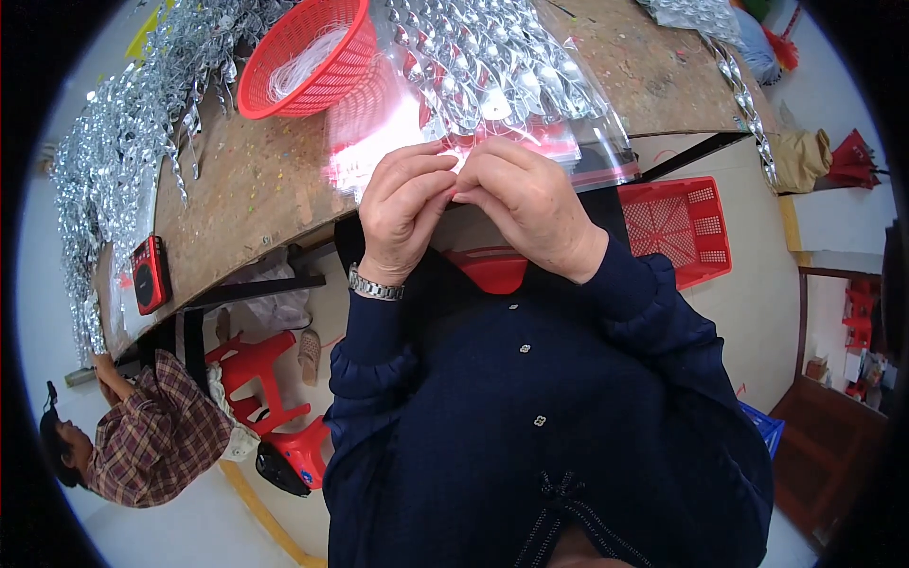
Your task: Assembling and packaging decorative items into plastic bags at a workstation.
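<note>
My left hand (405, 204) and my right hand (535, 199) meet fingertip to fingertip at the table's near edge. Both are closed in a pinch, and a tiny pinkish-red bit shows between them; what they hold is too small to make out. Just beyond lie silver twisted foil strands (492, 66) on clear plastic, their near ends by my fingers. Under and beside them spread clear plastic bags (365, 128) with pinkish-red edges. A red plastic basket (327, 71) with thin white strings (308, 62) inside stands to the left of the strands.
Silver tinsel (114, 180) covers the wooden table's (256, 175) left end, near a small red radio (150, 275). A person in a plaid shirt (166, 426) is at the far left, beside red stools (256, 374). A red crate (677, 227) sits below the table at right.
</note>
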Motion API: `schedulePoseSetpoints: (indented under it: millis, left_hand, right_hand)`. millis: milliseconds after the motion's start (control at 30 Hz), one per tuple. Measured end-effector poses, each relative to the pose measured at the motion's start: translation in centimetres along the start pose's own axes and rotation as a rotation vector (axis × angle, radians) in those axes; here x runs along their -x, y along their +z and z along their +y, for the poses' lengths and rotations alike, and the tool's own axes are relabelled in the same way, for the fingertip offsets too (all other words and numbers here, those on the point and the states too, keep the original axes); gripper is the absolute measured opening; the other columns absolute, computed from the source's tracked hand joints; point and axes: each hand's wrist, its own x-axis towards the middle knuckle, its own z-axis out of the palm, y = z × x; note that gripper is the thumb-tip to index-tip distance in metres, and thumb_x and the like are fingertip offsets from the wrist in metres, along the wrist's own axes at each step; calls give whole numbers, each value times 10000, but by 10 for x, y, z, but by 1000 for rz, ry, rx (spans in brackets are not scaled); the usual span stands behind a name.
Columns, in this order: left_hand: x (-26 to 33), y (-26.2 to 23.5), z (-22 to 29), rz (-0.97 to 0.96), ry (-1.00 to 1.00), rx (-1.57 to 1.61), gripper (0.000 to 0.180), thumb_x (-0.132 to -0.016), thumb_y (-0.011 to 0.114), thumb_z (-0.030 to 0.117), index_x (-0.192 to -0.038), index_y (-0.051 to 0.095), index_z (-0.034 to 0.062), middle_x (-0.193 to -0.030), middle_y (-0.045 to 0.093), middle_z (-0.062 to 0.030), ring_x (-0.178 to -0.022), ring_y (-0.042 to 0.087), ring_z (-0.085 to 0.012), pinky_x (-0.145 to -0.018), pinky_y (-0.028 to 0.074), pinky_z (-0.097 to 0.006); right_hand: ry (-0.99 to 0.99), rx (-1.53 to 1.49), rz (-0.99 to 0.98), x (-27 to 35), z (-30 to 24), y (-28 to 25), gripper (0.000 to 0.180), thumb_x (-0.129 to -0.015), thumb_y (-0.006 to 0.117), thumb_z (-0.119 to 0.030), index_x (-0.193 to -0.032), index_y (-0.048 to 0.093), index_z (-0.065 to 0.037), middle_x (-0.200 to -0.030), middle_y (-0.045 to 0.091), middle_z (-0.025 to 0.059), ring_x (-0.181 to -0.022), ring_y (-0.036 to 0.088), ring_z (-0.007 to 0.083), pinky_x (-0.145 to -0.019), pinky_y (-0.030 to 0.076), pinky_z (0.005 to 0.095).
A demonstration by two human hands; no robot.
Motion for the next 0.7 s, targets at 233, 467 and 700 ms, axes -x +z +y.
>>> schedulePoseSetpoints:
  millis: [233, 467, 700]
  left_hand:
    - [1, 0, -1, 7, -23, 14, 171, -717, 753, 6, -873, 686, 28, -951, 695, -94, -984, 650, -297, -822, 520, -366]
    - [1, 0, 2, 11, -31, 15, 170, -722, 753, 2, -874, 683, 28, -950, 695, -97, -989, 651, -297, -826, 520, -368]
    - [7, 1, 4, 51, -74, 14, 186, -721, 748, -11, -890, 680, 27, -969, 681, -99, -987, 643, -293, -828, 518, -365]
  right_hand:
    - [-13, -13, -27, 2, 3, -5, 129, -779, 686, 11, -859, 587, -10, -854, 602, 111, -760, 609, 279, -665, 496, 335]
    - [69, -113, 14, 5, 2, -1, 112, -790, 674, 33, -855, 591, -5, -822, 610, 101, -761, 614, 259, -671, 488, 321]
    - [102, -101, 26, 4, -3, 1, 105, -803, 677, 20, -881, 609, -1, -814, 607, 107, -759, 612, 263, -668, 483, 327]
